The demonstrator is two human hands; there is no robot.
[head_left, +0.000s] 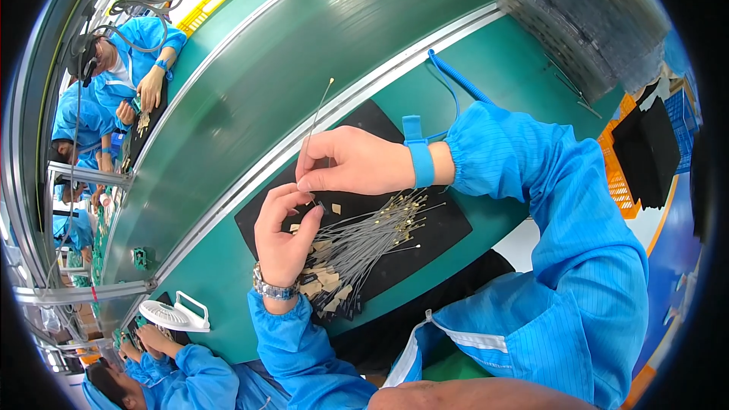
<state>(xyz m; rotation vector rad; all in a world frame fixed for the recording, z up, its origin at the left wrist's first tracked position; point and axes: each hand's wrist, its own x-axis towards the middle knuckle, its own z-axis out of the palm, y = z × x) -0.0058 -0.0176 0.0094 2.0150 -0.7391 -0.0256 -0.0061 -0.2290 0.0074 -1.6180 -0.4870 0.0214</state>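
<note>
Looks like your left fingers (310, 222) and right fingers (323, 180) both pinch that wire (317, 115), its long end poking away past the right.

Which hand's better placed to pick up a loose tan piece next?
Left, probably. The left hand is closer to the tan pieces; the right hand is farther off and appears to pinch a thin cable. I can't tell whether the left is free.
</note>
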